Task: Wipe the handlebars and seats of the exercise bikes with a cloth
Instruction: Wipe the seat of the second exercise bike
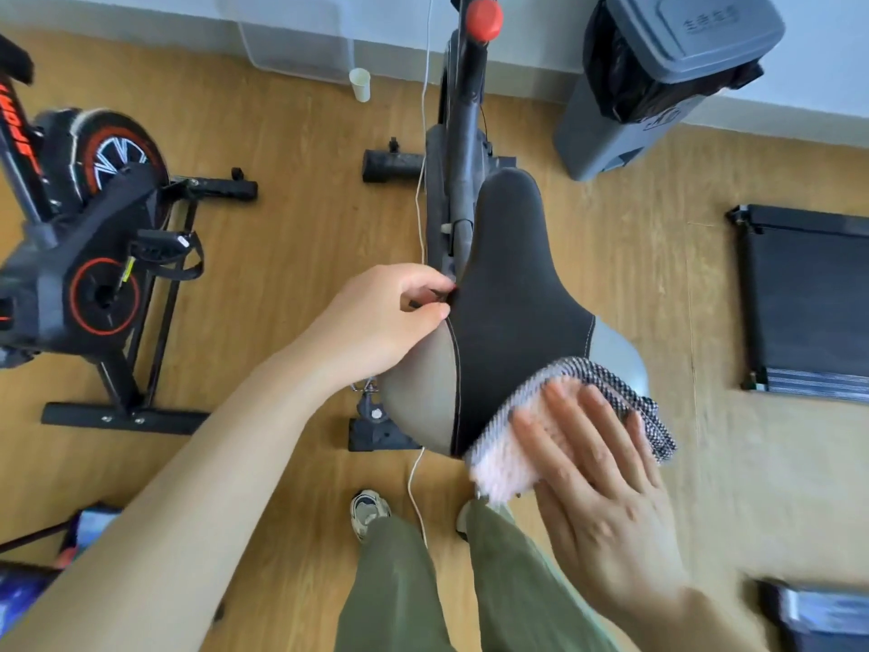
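A black and grey bike seat (512, 294) fills the middle of the view, its nose pointing away from me. My left hand (381, 322) grips the seat's left edge with curled fingers. My right hand (597, 468) lies flat on a folded cloth (512, 454), pink fluffy on one side and black-and-white checked on the other, pressed against the seat's rear right corner. The grey bike frame (458, 148) with a red knob (483, 16) runs ahead of the seat. The handlebars are out of view.
A second bike (89, 228), black with orange trim, stands at the left. A grey bin (658, 82) with a black liner sits at the back right by the wall. A black mat (804, 298) lies at the right. A paper cup (359, 84) stands by the wall.
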